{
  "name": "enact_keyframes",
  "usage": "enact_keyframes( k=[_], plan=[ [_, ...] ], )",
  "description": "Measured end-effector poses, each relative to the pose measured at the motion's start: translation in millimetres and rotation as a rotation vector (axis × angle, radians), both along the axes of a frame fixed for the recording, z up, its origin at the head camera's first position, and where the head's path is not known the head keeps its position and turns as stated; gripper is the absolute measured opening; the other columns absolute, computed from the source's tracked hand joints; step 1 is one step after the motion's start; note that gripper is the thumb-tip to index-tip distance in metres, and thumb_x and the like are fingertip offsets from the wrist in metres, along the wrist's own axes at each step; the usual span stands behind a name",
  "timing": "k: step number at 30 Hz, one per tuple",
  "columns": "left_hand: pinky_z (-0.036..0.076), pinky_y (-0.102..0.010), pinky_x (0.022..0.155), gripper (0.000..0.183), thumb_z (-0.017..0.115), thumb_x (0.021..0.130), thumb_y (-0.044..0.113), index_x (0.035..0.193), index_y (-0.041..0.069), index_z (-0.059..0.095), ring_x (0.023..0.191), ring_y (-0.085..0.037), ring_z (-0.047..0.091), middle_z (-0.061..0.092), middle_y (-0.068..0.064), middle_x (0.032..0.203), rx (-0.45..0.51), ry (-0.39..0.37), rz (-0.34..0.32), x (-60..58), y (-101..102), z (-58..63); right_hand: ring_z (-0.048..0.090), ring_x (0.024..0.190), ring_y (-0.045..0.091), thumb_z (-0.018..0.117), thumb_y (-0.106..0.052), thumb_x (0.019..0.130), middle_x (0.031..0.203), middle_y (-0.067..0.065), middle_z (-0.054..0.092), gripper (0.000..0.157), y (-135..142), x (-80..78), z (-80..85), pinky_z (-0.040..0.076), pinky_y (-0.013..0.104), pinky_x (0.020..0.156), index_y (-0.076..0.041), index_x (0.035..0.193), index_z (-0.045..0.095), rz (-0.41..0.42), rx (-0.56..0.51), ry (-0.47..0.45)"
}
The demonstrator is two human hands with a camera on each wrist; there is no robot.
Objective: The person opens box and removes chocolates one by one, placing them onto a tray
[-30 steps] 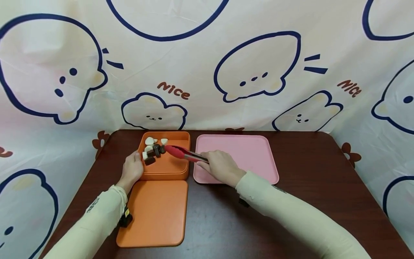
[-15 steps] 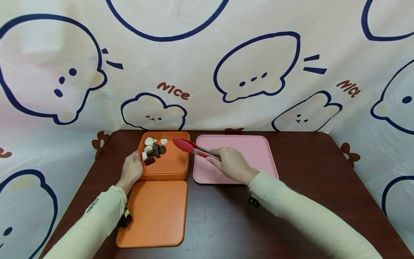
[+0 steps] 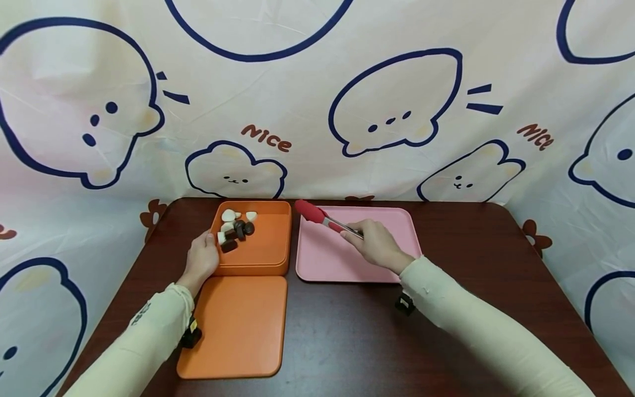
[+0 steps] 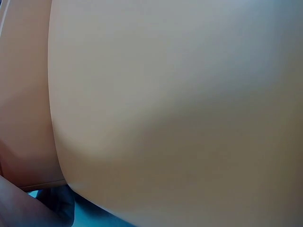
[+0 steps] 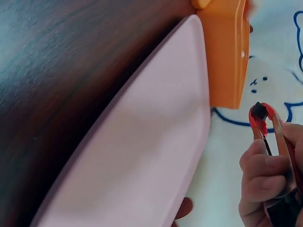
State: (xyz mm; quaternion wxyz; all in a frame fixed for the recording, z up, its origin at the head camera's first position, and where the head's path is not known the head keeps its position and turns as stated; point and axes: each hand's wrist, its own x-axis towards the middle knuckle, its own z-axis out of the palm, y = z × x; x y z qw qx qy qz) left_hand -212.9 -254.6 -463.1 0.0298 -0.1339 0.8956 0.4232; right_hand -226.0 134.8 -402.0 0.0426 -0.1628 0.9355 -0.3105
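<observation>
My left hand (image 3: 202, 256) grips the left wall of an orange box (image 3: 268, 245). Inside the box, at its left, lie several white pieces (image 3: 228, 215) and several dark brown, chocolate-like pieces (image 3: 229, 246). The right hand (image 3: 377, 245) holds a pair of tongs (image 3: 310, 211) with red tips and metal arms, above a pink tray (image 3: 322, 262). From the right wrist, a small dark piece (image 5: 259, 111) shows pinched between the tong tips. Orange surfaces fill most of the left wrist view, with a little of the hand at lower left.
An orange lid (image 3: 238, 331) lies flat in front of the box, under the left forearm. The pink tray stands to the right of the box on a dark brown table (image 3: 476, 259). A printed white cloth (image 3: 307, 99) hangs behind and at both sides.
My right hand has carried the tongs rightward from the pieces in the box to above the pink tray's far left corner. The left hand has stayed at the box.
</observation>
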Motion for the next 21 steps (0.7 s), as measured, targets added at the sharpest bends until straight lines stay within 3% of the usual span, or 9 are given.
enact_keyframes(
  k=[6, 13, 21],
  plan=[
    [0.026, -0.062, 0.122, 0.059, 0.007, 0.112, 0.032, 0.162, 0.003, 0.017, 0.150, -0.045, 0.028, 0.032, -0.027, 0.161, 0.012, -0.008, -0.005, 1.2, 0.5, 1.5, 0.038, 0.051, 0.009, 0.060, -0.031, 0.103, 0.059, -0.004, 0.045, 0.031, 9.9, -9.7, -10.9, 0.028, 0.022, 0.046, -0.006, 0.105, 0.078, -0.014, -0.003, -0.053],
    [0.026, -0.061, 0.122, 0.059, 0.007, 0.112, 0.032, 0.162, 0.003, 0.018, 0.150, -0.044, 0.029, 0.032, -0.027, 0.161, 0.013, -0.008, -0.002, 1.4, 1.0, 2.6, 0.043, 0.053, 0.010, 0.061, -0.031, 0.102, 0.062, -0.001, 0.053, 0.033, 14.0, -17.6, -20.9, 0.031, 0.021, 0.046, -0.005, 0.117, 0.076, -0.051, 0.017, -0.143],
    [0.025, -0.061, 0.122, 0.059, 0.007, 0.112, 0.032, 0.162, 0.004, 0.017, 0.151, -0.044, 0.028, 0.030, -0.026, 0.163, 0.021, -0.016, -0.001, 0.8, 0.8, 2.8, 0.041, 0.052, 0.009, 0.061, -0.029, 0.102, 0.059, -0.002, 0.048, 0.032, 10.6, -20.1, -27.9, 0.030, 0.021, 0.045, -0.004, 0.114, 0.077, -0.056, 0.040, -0.145]
  ],
)
